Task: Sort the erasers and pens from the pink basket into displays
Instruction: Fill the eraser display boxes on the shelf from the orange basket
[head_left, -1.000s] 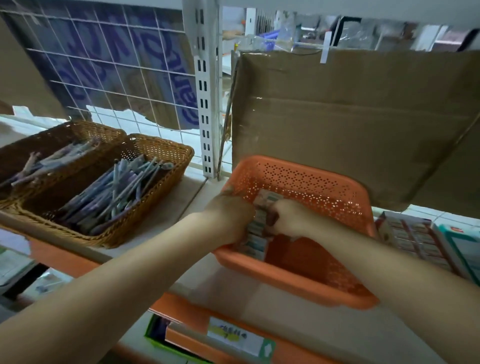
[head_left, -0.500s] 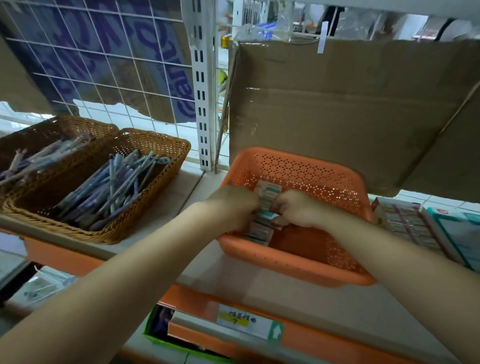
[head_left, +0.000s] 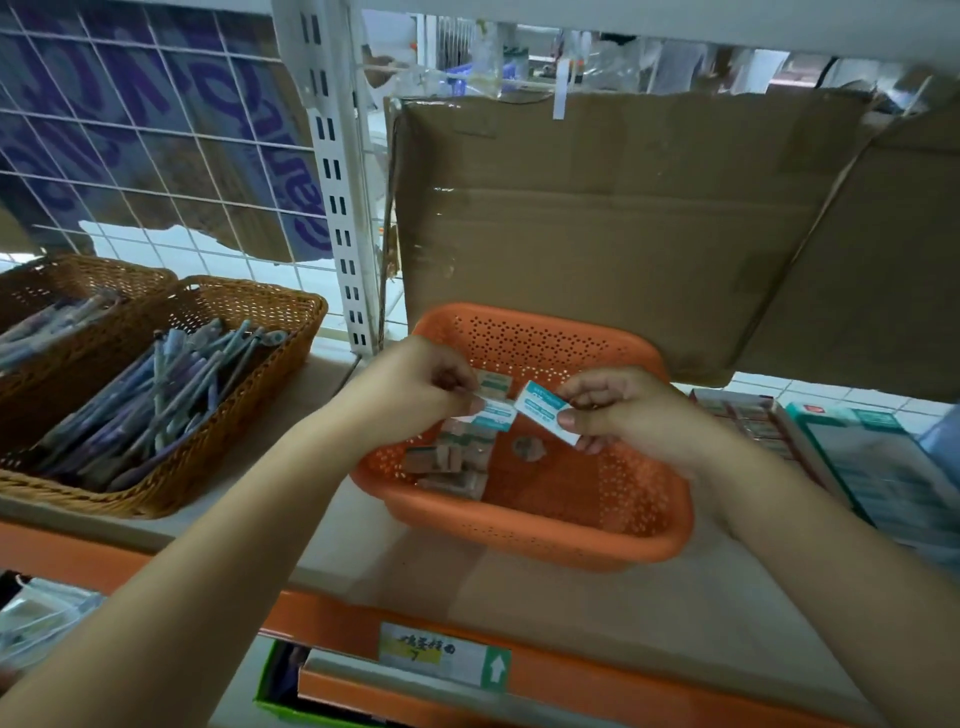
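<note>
An orange-pink perforated basket (head_left: 644, 530) stands on the shelf in front of me, with several wrapped erasers (head_left: 452, 462) lying in its left half. Above it my left hand (head_left: 415, 389) pinches a white-and-teal eraser (head_left: 493, 413). My right hand (head_left: 618, 410) pinches a second white-and-teal eraser (head_left: 543, 408), held beside the first so that their ends nearly meet. Two wicker baskets to the left hold pens (head_left: 171, 395).
The nearer wicker basket (head_left: 270, 312) and a farther one (head_left: 78, 270) stand at the left. A cardboard sheet (head_left: 623, 234) stands behind the plastic basket. Boxed eraser displays (head_left: 748, 421) and a teal box (head_left: 883, 467) lie at the right. A white shelf post (head_left: 337, 208) rises between.
Both hands have lifted out of the basket, each with one eraser, and have drawn slightly apart. The view has shifted a little downward.
</note>
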